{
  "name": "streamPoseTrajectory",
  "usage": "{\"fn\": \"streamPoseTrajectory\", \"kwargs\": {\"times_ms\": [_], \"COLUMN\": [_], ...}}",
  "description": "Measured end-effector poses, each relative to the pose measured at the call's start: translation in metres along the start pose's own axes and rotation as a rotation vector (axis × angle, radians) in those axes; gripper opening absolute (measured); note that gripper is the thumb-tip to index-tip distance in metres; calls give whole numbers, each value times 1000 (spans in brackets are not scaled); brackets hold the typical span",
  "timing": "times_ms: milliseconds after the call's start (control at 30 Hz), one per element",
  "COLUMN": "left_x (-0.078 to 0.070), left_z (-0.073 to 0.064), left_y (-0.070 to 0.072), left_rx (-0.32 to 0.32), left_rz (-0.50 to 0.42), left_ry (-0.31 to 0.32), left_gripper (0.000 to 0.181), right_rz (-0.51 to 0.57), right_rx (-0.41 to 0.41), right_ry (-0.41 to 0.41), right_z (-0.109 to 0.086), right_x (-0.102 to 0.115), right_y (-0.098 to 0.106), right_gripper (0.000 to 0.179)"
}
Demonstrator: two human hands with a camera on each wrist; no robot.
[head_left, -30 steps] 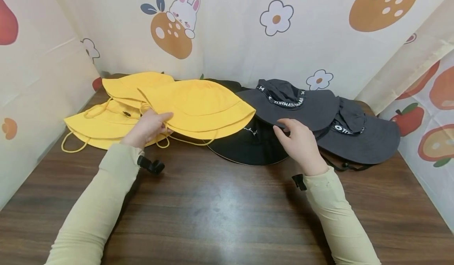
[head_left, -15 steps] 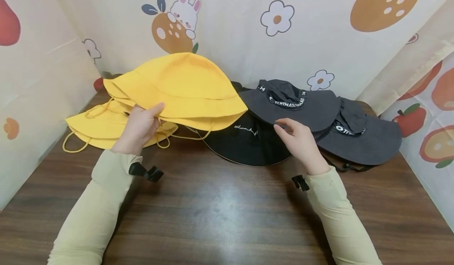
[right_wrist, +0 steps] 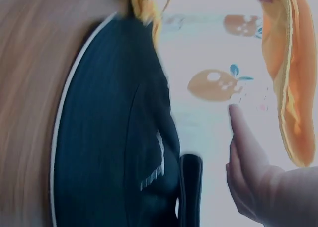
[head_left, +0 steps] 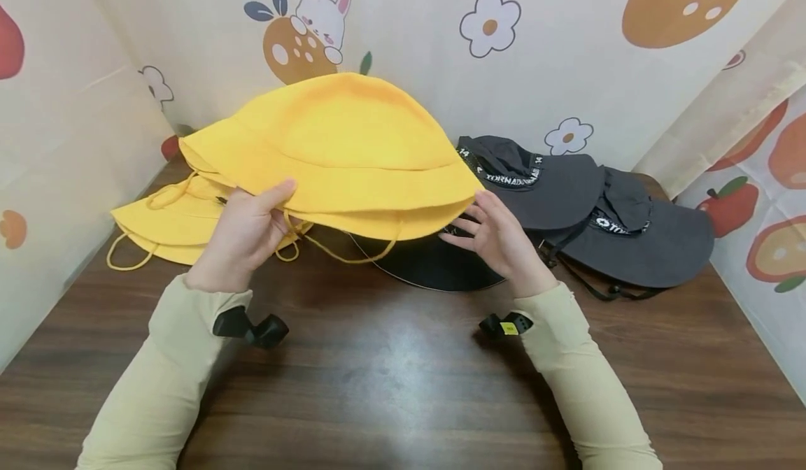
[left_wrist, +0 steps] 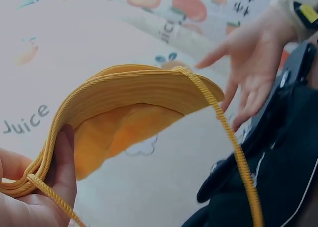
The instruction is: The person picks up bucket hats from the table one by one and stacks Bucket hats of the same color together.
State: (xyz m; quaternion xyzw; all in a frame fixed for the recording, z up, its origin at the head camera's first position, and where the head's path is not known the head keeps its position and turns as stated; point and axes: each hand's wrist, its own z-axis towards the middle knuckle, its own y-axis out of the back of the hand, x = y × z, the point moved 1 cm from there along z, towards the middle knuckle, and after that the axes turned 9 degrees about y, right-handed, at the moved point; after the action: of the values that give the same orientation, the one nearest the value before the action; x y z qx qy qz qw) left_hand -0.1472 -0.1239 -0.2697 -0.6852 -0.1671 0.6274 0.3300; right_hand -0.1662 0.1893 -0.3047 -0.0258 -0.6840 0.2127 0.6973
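Note:
A yellow bucket hat (head_left: 359, 141) hangs raised over the table, crown up. My left hand (head_left: 242, 232) pinches its brim at the near left, thumb on the outside; the left wrist view shows the fingers (left_wrist: 64, 162) under the brim. From the brim dangles a thin yellow cord (left_wrist: 218, 113). At the hat's right end is my right hand (head_left: 504, 243), fingers spread and extended right by the brim edge. Under it lies a black hat (head_left: 453, 267) with white lettering and a pale-edged brim, partly hidden by the yellow one.
More yellow hat brim (head_left: 170, 222) with cord loops lies at the left of the wooden table (head_left: 390, 379). On the right, two dark grey hats (head_left: 567, 190) with lettered bands overlap, their black cords hanging at the front. A printed curtain (head_left: 415, 29) stands behind.
The yellow hat has been lifted off the pile by my left hand, its crown swinging up. My right hand has moved from the grey hat's brim left to the yellow hat's right edge.

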Motion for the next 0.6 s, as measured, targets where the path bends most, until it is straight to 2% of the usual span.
{"fn": "streamPoseTrajectory", "kwargs": {"times_ms": [67, 133, 233, 367, 433, 600], "left_x": [2, 3, 4, 5, 4, 0], "left_z": [-2, -4, -5, -4, -3, 0], "left_y": [-4, -7, -7, -2, 2, 15], "left_rx": [1, 5, 25, 43, 55, 106], "left_rz": [25, 33, 43, 104, 127, 250], "left_ry": [18, 42, 82, 120, 125, 125], "left_gripper": [15, 16, 18, 16, 16, 16], "right_rz": [67, 86, 120, 122, 89, -92], "right_rx": [18, 19, 18, 34, 32, 0], "right_ry": [5, 8, 11, -6, -21, -2], "right_z": [1, 1, 0, -1, -1, 0], "right_x": [-1, -1, -1, -1, 0, -1], "right_y": [-3, -4, -2, 1, 1, 0], "right_gripper": [26, 21, 18, 20, 21, 34]}}
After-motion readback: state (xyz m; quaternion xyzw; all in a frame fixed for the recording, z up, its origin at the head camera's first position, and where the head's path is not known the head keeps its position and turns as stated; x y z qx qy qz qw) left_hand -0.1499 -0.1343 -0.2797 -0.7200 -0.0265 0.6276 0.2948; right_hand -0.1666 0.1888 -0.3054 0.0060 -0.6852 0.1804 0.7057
